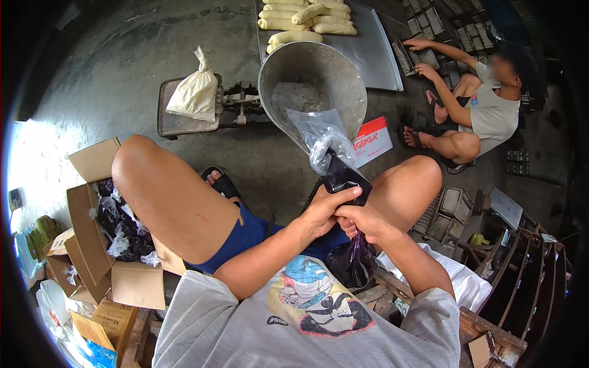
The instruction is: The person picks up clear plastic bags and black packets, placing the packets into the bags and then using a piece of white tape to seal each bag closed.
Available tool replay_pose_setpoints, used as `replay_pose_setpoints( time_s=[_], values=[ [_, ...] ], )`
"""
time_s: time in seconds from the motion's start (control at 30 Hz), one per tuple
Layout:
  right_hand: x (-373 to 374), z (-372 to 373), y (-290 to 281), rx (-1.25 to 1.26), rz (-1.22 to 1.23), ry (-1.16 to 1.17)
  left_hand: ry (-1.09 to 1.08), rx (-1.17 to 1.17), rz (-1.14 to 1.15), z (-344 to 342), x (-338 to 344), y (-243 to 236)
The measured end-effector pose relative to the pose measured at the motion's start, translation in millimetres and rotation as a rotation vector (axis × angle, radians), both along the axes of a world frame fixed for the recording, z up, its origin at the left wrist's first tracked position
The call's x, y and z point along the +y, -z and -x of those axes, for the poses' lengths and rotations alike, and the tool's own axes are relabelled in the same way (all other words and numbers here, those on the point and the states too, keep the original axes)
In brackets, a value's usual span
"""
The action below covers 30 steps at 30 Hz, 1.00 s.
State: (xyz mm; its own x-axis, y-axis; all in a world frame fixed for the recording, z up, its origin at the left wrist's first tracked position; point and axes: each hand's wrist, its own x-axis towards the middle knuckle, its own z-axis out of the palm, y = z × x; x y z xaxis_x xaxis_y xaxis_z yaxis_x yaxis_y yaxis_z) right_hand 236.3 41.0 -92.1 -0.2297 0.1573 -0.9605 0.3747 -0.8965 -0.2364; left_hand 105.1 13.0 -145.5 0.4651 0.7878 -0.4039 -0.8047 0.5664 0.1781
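A clear plastic bag (319, 133), its middle twisted and its lower part full of something dark and glossy, slants up in front of my lap. My left hand (325, 211) is closed round the dark part, with the thumb pressed along it. Against it, my right hand (363, 222) is closed round dark purple plastic at the lower end. Beneath that hand hangs a bulging dark bag (353, 264); whether it is one piece with the upper bag is hidden by my fingers. The bag's clear end overlaps the rim of a large metal scoop pan (294, 86).
The pan stands by a weighing scale bearing a tied white bag (195, 95). Pale dough rolls (307, 18) lie on a metal tray (368, 55). A white-and-red box (373, 144) sits behind my hands. A person (491, 110) squats at right beside metal tins. Open cartons (138, 285) stand at left.
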Motion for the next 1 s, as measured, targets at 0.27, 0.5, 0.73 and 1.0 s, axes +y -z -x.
replay_pose_setpoints(
  time_s=[0.27, 0.5, 0.73, 1.0],
  values=[
    [41.6, -19.1, -33.3, 0.288, -0.14, 0.081, 0.061, -0.055, -0.122, 3.9, 6.5, 4.9],
    [41.3, -10.5, -26.4, 0.251, -0.094, 0.011, -0.025, 0.155, -0.054, -1.1, 5.0, -2.7],
    [17.5, -5.1, -12.0, 0.189, 0.025, 0.145, -0.054, 0.034, -0.086, -0.3, 4.8, 2.0],
    [30.1, 2.4, -8.2, 0.054, 0.101, -0.015, 0.053, -0.014, -0.086, 1.3, 5.1, 18.0]
  ],
)
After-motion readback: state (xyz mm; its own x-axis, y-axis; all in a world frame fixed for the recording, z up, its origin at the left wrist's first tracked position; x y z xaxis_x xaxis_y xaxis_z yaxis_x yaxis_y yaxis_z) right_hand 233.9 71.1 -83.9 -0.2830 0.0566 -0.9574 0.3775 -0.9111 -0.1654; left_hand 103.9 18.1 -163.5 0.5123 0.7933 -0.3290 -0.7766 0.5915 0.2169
